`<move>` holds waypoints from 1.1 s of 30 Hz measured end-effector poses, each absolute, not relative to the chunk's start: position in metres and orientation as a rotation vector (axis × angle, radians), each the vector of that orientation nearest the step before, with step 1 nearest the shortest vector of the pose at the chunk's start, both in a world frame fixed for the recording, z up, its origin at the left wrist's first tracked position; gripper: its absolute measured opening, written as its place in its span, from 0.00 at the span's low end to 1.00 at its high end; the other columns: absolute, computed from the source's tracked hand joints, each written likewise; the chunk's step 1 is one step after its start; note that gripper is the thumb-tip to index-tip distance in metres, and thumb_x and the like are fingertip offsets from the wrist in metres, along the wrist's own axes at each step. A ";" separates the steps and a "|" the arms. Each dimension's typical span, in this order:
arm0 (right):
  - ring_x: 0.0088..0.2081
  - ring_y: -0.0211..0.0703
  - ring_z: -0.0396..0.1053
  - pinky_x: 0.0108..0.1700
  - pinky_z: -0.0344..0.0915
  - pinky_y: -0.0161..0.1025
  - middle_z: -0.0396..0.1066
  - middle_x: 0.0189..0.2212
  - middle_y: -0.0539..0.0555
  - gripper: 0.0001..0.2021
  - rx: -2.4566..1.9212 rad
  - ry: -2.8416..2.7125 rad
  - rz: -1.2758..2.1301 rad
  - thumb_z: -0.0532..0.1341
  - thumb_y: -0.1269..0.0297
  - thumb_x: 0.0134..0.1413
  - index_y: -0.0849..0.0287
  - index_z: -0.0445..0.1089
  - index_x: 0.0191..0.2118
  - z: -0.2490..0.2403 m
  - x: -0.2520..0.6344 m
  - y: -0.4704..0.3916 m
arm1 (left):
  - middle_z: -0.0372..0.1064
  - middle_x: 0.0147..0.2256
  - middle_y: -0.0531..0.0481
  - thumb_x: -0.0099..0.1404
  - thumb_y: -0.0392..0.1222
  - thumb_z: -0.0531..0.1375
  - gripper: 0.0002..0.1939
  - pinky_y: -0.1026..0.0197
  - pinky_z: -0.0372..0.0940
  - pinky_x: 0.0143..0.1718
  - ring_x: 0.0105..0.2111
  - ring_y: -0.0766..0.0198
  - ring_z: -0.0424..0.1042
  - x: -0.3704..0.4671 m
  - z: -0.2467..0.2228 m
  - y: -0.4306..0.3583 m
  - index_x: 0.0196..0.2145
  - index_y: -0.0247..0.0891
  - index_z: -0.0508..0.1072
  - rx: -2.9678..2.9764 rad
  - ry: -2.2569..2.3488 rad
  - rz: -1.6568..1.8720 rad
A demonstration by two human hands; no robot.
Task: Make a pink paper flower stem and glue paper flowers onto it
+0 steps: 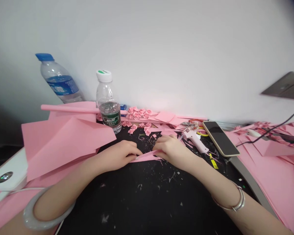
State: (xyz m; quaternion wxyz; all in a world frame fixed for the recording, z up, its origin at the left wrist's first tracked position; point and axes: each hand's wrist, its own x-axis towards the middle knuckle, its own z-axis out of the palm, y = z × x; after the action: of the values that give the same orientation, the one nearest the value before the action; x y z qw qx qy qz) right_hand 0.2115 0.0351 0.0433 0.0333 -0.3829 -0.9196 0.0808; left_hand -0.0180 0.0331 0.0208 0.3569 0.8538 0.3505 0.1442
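Note:
A narrow folded piece of pink paper [147, 157] lies low over the black table surface, stretched between both hands. My left hand [123, 152] pinches its left end between thumb and fingers. At its right end, my right hand [170, 150] has its fingers closed on the same piece. The fingers partly cover both ends of the paper. Just right of my right hand lies a white hot glue gun [196, 139], and small paper scraps are scattered around the hands.
Two water bottles, one green-labelled [109, 111] and one blue-labelled [61, 83], stand at the back left. Large pink sheets [66, 140] lie left. Folded pink flowers [138, 113] line the wall. A phone [220, 137] and more pink paper [269, 176] are at right.

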 end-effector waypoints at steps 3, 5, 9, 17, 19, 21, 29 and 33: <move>0.35 0.41 0.65 0.35 0.51 0.37 0.70 0.30 0.53 0.08 -1.194 -2.886 0.175 0.59 0.66 0.58 0.60 0.73 0.30 0.046 0.208 0.035 | 0.66 0.28 0.51 0.63 0.37 0.54 0.14 0.65 0.55 0.28 0.27 0.64 0.65 -0.018 0.019 0.033 0.38 0.44 0.79 2.218 0.917 0.405; 0.34 0.40 0.65 0.34 0.51 0.37 0.70 0.29 0.53 0.09 -1.198 -2.924 0.117 0.58 0.67 0.58 0.61 0.72 0.28 0.045 0.206 0.033 | 0.67 0.28 0.50 0.63 0.37 0.54 0.13 0.64 0.55 0.28 0.28 0.64 0.66 -0.018 0.019 0.032 0.38 0.44 0.79 2.241 0.929 0.393; 0.33 0.40 0.66 0.32 0.53 0.35 0.69 0.30 0.55 0.11 -1.210 -2.959 0.085 0.55 0.70 0.59 0.61 0.72 0.29 0.040 0.203 0.032 | 0.67 0.28 0.50 0.64 0.36 0.53 0.14 0.64 0.54 0.28 0.28 0.64 0.66 -0.021 0.023 0.033 0.37 0.44 0.79 2.327 0.968 0.320; 0.34 0.39 0.67 0.31 0.54 0.33 0.70 0.31 0.56 0.08 -1.226 -2.941 0.132 0.56 0.72 0.58 0.62 0.72 0.32 0.040 0.191 0.046 | 0.68 0.31 0.49 0.64 0.35 0.51 0.15 0.64 0.55 0.29 0.31 0.63 0.67 -0.033 0.026 0.038 0.38 0.42 0.78 2.461 1.130 0.275; 0.34 0.39 0.67 0.31 0.54 0.33 0.69 0.31 0.56 0.08 -1.258 -2.969 0.098 0.56 0.73 0.58 0.62 0.71 0.31 0.041 0.188 0.046 | 0.68 0.31 0.50 0.65 0.35 0.51 0.15 0.64 0.55 0.29 0.31 0.63 0.67 -0.034 0.024 0.038 0.38 0.42 0.77 2.501 1.136 0.261; 0.35 0.40 0.67 0.31 0.55 0.33 0.69 0.32 0.55 0.07 -1.277 -3.002 0.046 0.56 0.75 0.57 0.62 0.70 0.32 0.042 0.186 0.044 | 0.67 0.31 0.50 0.65 0.35 0.51 0.15 0.65 0.56 0.29 0.31 0.63 0.67 -0.034 0.022 0.037 0.38 0.42 0.77 2.539 1.130 0.251; 0.39 0.45 0.67 0.33 0.62 0.36 0.70 0.36 0.55 0.09 -1.178 -3.045 -0.075 0.55 0.79 0.52 0.61 0.70 0.33 0.043 0.187 0.026 | 0.67 0.29 0.50 0.66 0.30 0.48 0.19 0.64 0.57 0.29 0.31 0.62 0.66 -0.031 0.026 0.032 0.41 0.43 0.76 2.712 1.153 0.064; 0.46 0.48 0.66 0.41 0.67 0.38 0.68 0.47 0.59 0.17 -1.143 -3.016 -0.005 0.53 0.82 0.49 0.64 0.70 0.44 0.042 0.191 0.017 | 0.68 0.31 0.49 0.62 0.25 0.48 0.23 0.63 0.60 0.32 0.33 0.61 0.66 -0.030 0.030 0.025 0.44 0.44 0.75 2.731 1.180 -0.053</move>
State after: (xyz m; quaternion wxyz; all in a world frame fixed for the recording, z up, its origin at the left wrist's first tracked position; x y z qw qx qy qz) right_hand 0.1909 0.0170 0.0415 -0.0420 -0.3541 -0.9343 -0.0015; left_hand -0.0301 0.0249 0.0295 0.0828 0.9146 0.3953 -0.0177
